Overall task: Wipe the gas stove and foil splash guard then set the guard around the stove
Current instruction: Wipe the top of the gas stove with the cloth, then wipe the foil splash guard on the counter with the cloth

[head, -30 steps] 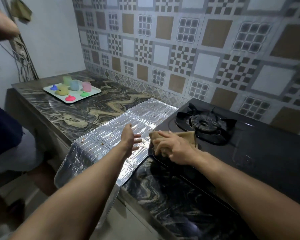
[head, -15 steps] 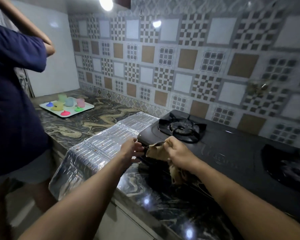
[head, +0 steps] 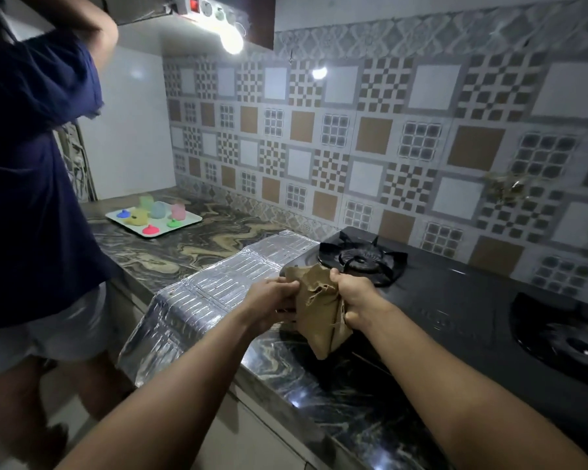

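Left hand (head: 275, 300) and right hand (head: 355, 295) both grip a frayed tan cloth rag (head: 316, 317), held up over the front left corner of the black glass gas stove (head: 455, 300). Ribbed silver foil splash guard (head: 218, 300) lies flat left of the stove, overhanging the marbled counter (head: 170, 252) edge. White tray of coloured cups (head: 153, 217) sits far left of the stove.

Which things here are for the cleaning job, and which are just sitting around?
For the job: brown cloth held in left hand and right hand; gas stove; foil splash guard.
Just there: tray of colourful cups; light bulb.
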The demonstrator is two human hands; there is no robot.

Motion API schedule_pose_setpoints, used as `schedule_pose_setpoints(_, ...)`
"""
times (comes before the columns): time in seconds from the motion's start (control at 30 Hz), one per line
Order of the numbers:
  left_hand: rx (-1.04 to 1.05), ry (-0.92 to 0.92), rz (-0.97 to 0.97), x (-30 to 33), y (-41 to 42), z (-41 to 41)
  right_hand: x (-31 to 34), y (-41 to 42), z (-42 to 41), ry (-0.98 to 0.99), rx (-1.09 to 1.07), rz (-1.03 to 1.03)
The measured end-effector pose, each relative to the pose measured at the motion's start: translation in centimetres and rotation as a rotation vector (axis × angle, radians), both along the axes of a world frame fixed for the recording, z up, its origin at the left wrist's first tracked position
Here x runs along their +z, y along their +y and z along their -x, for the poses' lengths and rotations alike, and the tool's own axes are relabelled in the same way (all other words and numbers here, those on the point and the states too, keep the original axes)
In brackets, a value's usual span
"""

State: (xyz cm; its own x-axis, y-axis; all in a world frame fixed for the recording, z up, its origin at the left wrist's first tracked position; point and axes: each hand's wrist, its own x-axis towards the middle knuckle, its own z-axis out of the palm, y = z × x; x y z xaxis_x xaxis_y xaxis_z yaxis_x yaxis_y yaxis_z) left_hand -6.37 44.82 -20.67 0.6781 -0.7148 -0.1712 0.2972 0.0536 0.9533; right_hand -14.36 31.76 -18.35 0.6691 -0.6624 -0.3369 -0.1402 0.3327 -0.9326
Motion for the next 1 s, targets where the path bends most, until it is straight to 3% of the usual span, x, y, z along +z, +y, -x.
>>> schedule_pose_setpoints(0.23, 0.121, -0.099, -0.075, 0.2, 1.6, -2.0, -2.1, 1.3, -0.9, 0.031, 0.252, 0.062)
schedule_pose_setpoints(0.4, 0.206, -0.09, -0.127, -1.7, 3.8, -4.8, -3.3, 3.1, -3.8, 0.122, 0.317, 0.1)
schedule_pose_setpoints(0.6, 0.42, 0.069, -0.23, -6.7, 8.8, -9.4, -5.7, 5.0, -9.5, 0.106, 0.312, 0.074)
schedule_pose_setpoints(0.83, 0.793, 0.402, -0.406, -18.1, 15.9, -14.5, -7.7, 6.2, -14.9, 0.193, 0.357, -0.024)
schedule_pose_setpoints(0.93, 0.836, 0.485, -0.479, -19.3, 17.4, -13.1, -9.1, 6.6, -17.1, 0.254, 0.331, 0.162)
schedule_pose_setpoints(1.0, 0.776, 0.551, -0.471, -21.0, 18.0, -13.0, -9.8, 7.1, -18.7, 0.31, 0.36, 0.449)
